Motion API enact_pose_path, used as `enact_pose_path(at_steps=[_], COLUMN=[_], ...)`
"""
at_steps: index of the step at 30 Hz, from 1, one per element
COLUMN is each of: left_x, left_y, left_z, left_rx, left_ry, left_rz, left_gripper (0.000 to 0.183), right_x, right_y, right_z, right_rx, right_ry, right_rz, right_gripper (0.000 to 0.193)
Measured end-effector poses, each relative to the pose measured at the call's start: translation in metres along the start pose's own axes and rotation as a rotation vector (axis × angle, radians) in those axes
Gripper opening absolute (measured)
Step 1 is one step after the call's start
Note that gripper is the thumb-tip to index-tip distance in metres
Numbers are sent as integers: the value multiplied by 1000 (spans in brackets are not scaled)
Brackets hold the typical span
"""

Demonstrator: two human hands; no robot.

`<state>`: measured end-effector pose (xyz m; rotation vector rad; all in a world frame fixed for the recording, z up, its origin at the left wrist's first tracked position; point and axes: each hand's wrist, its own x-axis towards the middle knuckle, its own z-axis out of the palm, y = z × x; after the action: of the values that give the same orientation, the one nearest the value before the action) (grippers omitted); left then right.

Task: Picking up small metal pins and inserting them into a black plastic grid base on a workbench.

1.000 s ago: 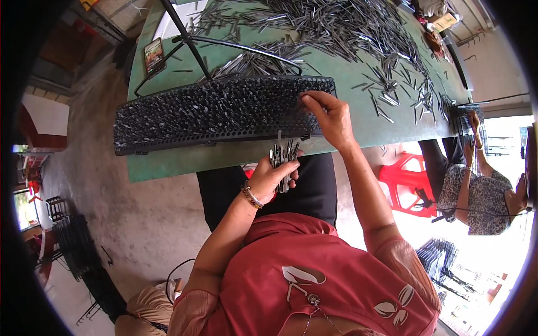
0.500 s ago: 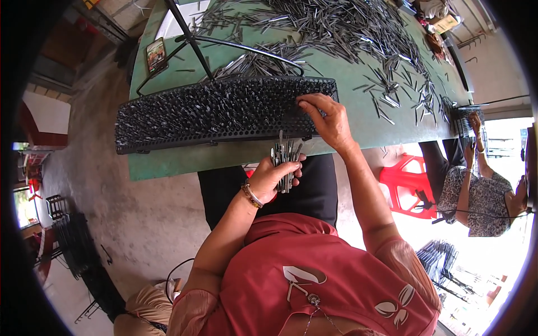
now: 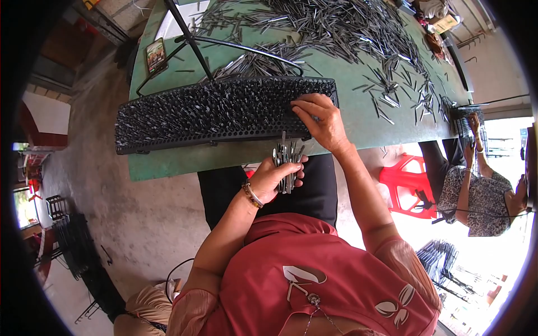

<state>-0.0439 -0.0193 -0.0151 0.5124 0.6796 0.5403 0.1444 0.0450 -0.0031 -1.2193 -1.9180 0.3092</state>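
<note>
My left hand [image 3: 273, 178] is closed round an upright bundle of thin, dark metal strips [image 3: 288, 153], held just off the table's near edge. Tilted on the table stands a long black perforated rack [image 3: 216, 136], its holes packed with upright dark strips [image 3: 185, 109], thinner toward the right end. Over that right end, my right hand [image 3: 322, 122] has thumb and fingers pinched together close to the rack's surface. Whatever lies between those fingertips is too small or hidden to make out.
A big heap of loose metal strips [image 3: 336, 28] covers the far part of the green table [image 3: 168, 163]. Black rods [image 3: 190, 45] rise behind the rack, near a phone [image 3: 156, 55]. To the right are a red plastic stool [image 3: 406, 187] and another person [image 3: 482, 196] working at a similar rack.
My right hand has shifted slightly left and down along the rack, its fingers still pinched. The left hand with its bundle has barely moved.
</note>
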Motion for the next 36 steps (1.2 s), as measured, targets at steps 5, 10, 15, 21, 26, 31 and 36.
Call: enact_pose_path(at_steps=[5,10,15,21,26,31,36], left_x=[0,0,1,0,2,4,2], left_y=[-1,-3,-5,-5,-6,-5,-2], left_z=[-1,-1,-3,-2,-5,-2,4], left_rx=[9,-5,2,-19,-75,-41,-36], left_ry=[1,-14,-24,-7,31,56,47], left_rz=[5,-3,-18,6,124,188,151], left_gripper=[23,22,23,23,20,19,20], right_x=[-1,1,8,9,-5,-27,-36], right_y=[-5,-9,-15,-22,-31,-40,-34], right_z=[0,-1,-5,-7,-20,-22,-19], right_rx=[-118,-153,-245,-348,121,329,653], right_ry=[19,42,-29,-58,-144,-382,-129], right_rz=[-73,-58,-84,-79,193,486,789], right_gripper=[18,16,18,17,17,22,24])
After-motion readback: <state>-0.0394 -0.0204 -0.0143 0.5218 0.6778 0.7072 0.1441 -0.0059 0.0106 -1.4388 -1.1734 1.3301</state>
